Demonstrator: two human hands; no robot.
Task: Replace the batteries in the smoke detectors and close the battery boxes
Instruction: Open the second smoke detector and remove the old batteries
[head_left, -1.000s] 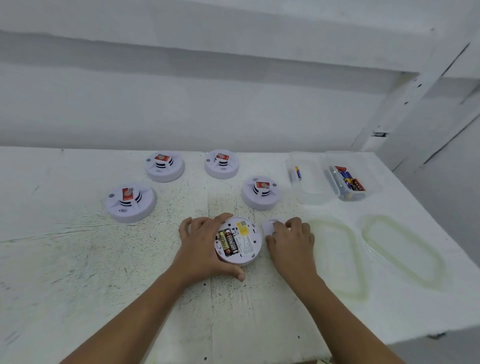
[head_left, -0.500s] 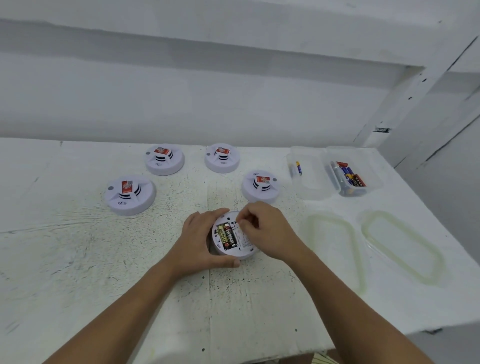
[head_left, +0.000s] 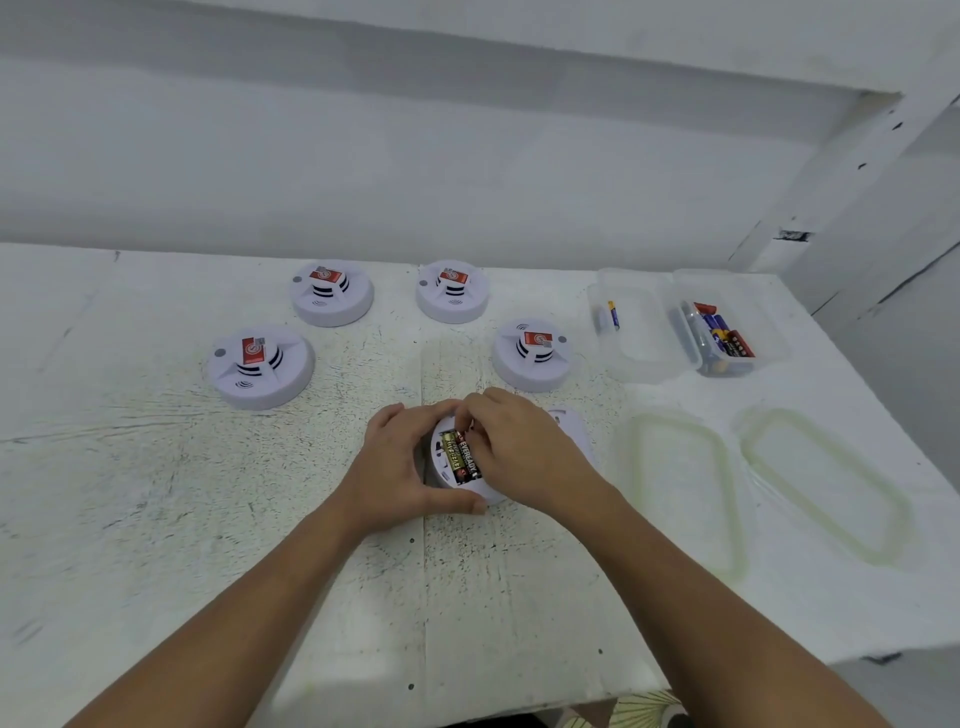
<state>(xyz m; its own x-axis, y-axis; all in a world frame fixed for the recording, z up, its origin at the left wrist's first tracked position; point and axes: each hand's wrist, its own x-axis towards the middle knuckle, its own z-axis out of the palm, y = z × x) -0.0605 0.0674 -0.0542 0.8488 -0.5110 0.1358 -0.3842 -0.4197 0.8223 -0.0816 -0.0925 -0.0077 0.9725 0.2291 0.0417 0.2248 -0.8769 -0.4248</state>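
Head view: the open smoke detector (head_left: 441, 470) sits upside down on the surface (head_left: 156, 519), toward the front. The left hand (head_left: 395, 467) is wrapped round its rim, thumb on the near side and fingers over the far side. The right hand (head_left: 519, 452) has its fingers (head_left: 475, 415) bunched together, tips down on the far end of the batteries (head_left: 462, 457) in the bay. Can't tell if one's actually pinched or just being pushed.

My worry is the springs. Lever one end up too fast and a battery could pop out and roll, or drag its neighbour up with it. The loose battery cover (head_left: 569, 418) also lies just beside the detector, half hidden behind the right hand, so it's easy to knock with the wrist.
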